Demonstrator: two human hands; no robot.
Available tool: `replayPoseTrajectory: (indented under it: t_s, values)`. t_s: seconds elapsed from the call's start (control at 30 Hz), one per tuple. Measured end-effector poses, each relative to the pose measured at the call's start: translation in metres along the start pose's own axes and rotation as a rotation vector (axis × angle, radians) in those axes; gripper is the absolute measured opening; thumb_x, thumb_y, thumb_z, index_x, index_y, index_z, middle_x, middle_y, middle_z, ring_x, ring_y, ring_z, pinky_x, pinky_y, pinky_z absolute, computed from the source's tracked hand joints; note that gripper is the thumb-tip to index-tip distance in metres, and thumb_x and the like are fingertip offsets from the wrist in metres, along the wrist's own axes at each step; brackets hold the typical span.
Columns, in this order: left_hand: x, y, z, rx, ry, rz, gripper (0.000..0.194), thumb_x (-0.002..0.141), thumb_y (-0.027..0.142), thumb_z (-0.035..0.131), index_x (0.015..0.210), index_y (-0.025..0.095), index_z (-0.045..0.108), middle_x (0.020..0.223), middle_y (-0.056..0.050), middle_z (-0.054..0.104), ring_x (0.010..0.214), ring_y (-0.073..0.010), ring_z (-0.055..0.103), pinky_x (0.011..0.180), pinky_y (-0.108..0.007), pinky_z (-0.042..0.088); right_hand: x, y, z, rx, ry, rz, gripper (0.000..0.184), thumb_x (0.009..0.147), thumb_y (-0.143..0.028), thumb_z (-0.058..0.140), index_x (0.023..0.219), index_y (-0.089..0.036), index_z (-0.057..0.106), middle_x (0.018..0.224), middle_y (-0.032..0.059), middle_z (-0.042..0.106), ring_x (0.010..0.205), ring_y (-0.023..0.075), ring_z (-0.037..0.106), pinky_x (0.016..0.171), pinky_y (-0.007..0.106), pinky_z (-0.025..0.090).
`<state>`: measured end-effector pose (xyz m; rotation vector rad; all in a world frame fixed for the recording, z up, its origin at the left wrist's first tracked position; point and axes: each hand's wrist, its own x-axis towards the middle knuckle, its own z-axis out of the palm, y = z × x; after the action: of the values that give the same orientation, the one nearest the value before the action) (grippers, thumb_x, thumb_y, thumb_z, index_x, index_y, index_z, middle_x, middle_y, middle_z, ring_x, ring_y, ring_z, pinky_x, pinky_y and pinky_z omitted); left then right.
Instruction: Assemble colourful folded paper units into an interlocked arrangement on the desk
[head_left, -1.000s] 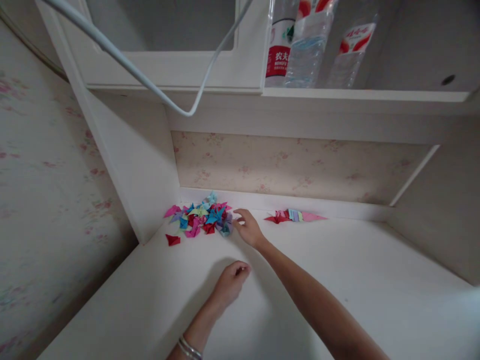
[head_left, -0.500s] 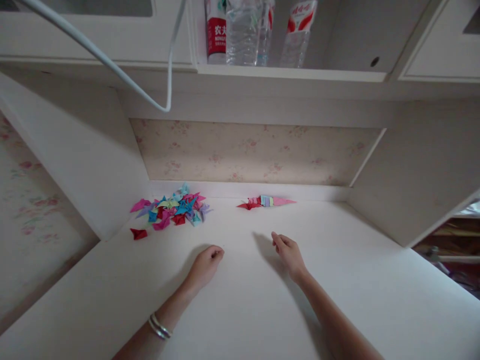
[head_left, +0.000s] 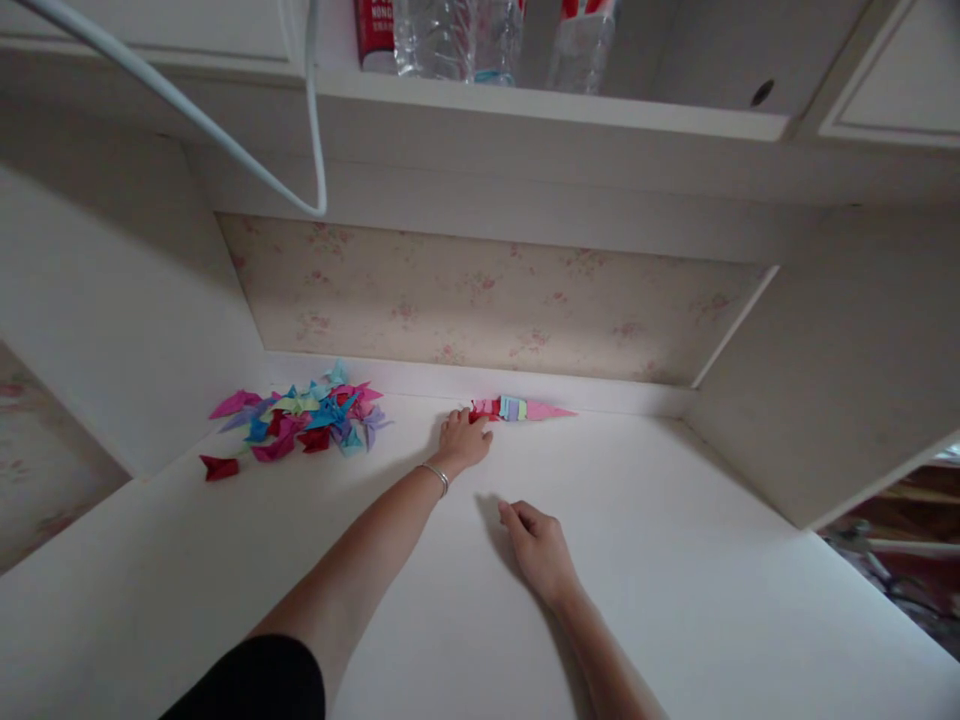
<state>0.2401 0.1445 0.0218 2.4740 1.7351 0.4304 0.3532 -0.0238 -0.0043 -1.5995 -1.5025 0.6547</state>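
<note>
**Left hand at the red end of the origami row**

From my remote seat, nearest in the head view I have a black sleeve (head_left: 262, 680) on the left arm, above the white desk (head_left: 420, 610). Next comes my right hand (head_left: 541, 548), curled into a loose fist over the bare middle; I can't tell whether anything is tucked inside.

Farther in, past a silver bangle (head_left: 442, 480), my left hand (head_left: 463, 440) reaches to the red left end of the origami row (head_left: 547, 411). Its fingers are partly hidden, so I can't tell if they grasp the paper or only touch it. The row lies along the desk's back edge, running through blue, lilac and pale green to 1 pink point at right.

Well to the left sits a mixed-colour origami pile (head_left: 300, 415), with 1 red origami piece (head_left: 219, 468) just apart from it, on the near side. Beyond are floral wallpaper (head_left: 480, 300) and, higher up, plastic bottles (head_left: 435, 40) on a shelf (head_left: 555, 108).
</note>
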Motion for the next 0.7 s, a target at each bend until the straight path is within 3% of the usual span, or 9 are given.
replayPoseTrajectory:
  t_s: [0.17, 0.37, 0.57, 0.7]
  values:
    - [0.002, 0.000, 0.005, 0.006, 0.008, 0.008, 0.039, 0.091, 0.038, 0.036, 0.122, 0.026, 0.056, 0.128, -0.007, 0.055, 0.118, -0.0279, 0.042, 0.095, -0.045, 0.037, 0.001, 0.004, -0.001, -0.016, -0.030, -0.007, 0.047, 0.090, -0.053, 0.040, 0.067, -0.018, 0.060, 0.054, -0.0042, 0.043, 0.054, 0.0114, 0.040, 0.052, 0.024, 0.027]
    - [-0.020, -0.023, -0.026, 0.028, 0.053, 0.040, 0.040, 0.092, 0.037, 0.036, 0.127, 0.022, 0.051, 0.131, -0.008, 0.054, 0.121, -0.0262, 0.040, 0.098, -0.042, 0.033, -0.005, 0.000, 0.000, -0.093, -0.048, -0.042, 0.048, 0.091, -0.052, 0.037, 0.069, -0.018, 0.063, 0.055, -0.0017, 0.052, 0.054, 0.0123, 0.045, 0.052, 0.024, 0.029]
    - [-0.048, -0.087, -0.077, 0.162, 0.237, 0.091, 0.046, 0.092, 0.030, 0.037, 0.137, 0.020, 0.040, 0.138, -0.011, 0.048, 0.126, -0.0263, 0.038, 0.104, -0.044, 0.026, -0.014, -0.009, 0.008, -0.430, -0.100, -0.142, 0.047, 0.095, -0.048, 0.033, 0.071, -0.023, 0.066, 0.067, 0.0030, 0.067, 0.061, 0.0149, 0.058, 0.056, 0.025, 0.031]
    - [-0.053, -0.144, -0.117, 0.250, 0.342, -0.132, 0.044, 0.093, 0.028, 0.034, 0.135, 0.016, 0.042, 0.138, -0.013, 0.048, 0.123, -0.0281, 0.041, 0.103, -0.046, 0.027, -0.017, -0.015, 0.011, -0.553, -0.092, -0.136, 0.046, 0.096, -0.046, 0.032, 0.074, -0.024, 0.067, 0.074, 0.0043, 0.071, 0.067, 0.0163, 0.063, 0.057, 0.025, 0.031]
